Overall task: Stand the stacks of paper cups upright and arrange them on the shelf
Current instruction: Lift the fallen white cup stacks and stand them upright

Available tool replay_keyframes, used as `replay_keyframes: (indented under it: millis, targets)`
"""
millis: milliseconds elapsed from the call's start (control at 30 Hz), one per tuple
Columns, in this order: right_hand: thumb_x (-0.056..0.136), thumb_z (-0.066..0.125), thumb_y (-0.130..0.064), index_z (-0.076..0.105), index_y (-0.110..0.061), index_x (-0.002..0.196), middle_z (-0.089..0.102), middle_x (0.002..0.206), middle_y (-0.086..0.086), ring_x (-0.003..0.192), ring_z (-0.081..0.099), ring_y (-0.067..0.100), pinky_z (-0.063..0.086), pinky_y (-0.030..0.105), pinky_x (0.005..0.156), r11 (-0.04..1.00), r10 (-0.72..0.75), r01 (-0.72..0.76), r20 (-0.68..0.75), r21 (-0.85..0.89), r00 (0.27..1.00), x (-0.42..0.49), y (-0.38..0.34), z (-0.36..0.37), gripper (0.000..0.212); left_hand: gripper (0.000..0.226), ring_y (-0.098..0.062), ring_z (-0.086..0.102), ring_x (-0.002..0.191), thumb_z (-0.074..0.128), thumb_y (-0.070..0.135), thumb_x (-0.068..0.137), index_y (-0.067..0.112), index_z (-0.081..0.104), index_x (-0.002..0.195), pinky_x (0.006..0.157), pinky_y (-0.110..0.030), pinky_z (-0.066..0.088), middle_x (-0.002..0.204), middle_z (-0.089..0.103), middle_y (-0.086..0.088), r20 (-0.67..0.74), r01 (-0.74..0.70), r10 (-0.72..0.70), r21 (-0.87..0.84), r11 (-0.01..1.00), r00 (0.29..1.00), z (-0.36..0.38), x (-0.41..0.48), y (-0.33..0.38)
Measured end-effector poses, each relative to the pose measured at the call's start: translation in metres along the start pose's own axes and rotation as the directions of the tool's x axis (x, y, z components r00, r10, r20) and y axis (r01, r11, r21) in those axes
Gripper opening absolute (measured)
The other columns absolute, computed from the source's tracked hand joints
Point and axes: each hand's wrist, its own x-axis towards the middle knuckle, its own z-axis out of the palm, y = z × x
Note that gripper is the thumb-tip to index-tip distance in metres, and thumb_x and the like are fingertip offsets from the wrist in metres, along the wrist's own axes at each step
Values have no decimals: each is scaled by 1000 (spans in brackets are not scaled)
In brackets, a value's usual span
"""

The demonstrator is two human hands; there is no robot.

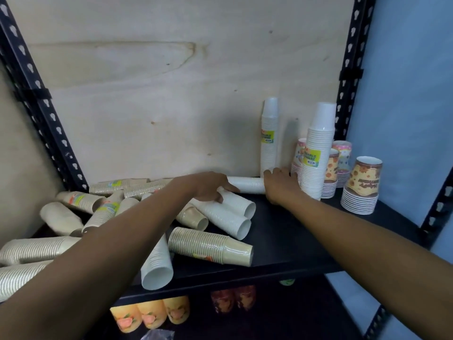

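The black shelf board [294, 231] sits in a rack of black slotted metal uprights [36, 99], backed by a pale plywood panel [147, 94].

At its right end the cups stand upright. There is a slim tall stack of white paper cups [269, 133] against the panel and a wider tall stack of white paper cups [316, 153] with a yellow label. Short stacks of patterned cups [362, 187] are grouped around the wider one.

The rest lie on their sides. A long white stack [247, 184] runs along the back, and its right end meets the foot of the slim tall stack. Two white stacks lie side by side with their mouths toward the front right, an upper white stack [239, 203] and a lower one [228, 219]. In front of them lies a beige stack [210, 245]. Another white stack [158, 266] has its mouth at the shelf's front edge. A heap of beige stacks [73, 204] fills the left end, some crossing over others.

The left hand [210, 188] curls over the upper white stack, thumb and fingers round it. The right hand [279, 182] is at the foot of the slim tall stack with its fingers bent. Whether it grips that stack or the long white stack's end I cannot tell.

On the shelf below stand orange flowered cups [149, 315] and dark red ones [232, 299].
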Motion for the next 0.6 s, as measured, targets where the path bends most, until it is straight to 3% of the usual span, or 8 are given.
replay_keyframes:
  millis: [233,433,600]
  targets:
    - [92,62,-40,42,-21,137,52,132,7,119,49,35,42,53,99,997,-79,79,-31,14,996,1,-8,-33,53,56,-19,51,123,67,14,93,36,55,143,108,-35,38,134,48,5,-157,-40,19,-134,990,987,3,-16,-8]
    - [92,59,-48,44,-29,135,58,125,5,108,59,32,49,53,90,989,-145,145,-94,-9,985,3,-18,-79,49,55,-20,51,123,65,18,92,44,48,137,107,-46,42,143,45,11,-291,-25,-45,-232,972,956,9,-32,-13]
    - [94,57,-52,49,-25,133,57,124,8,104,60,30,44,39,76,978,-189,182,-73,-100,979,-2,-20,-112,48,53,-22,47,118,66,28,91,50,39,131,97,-51,47,132,58,4,-279,31,-65,-125,992,958,7,-43,-14]
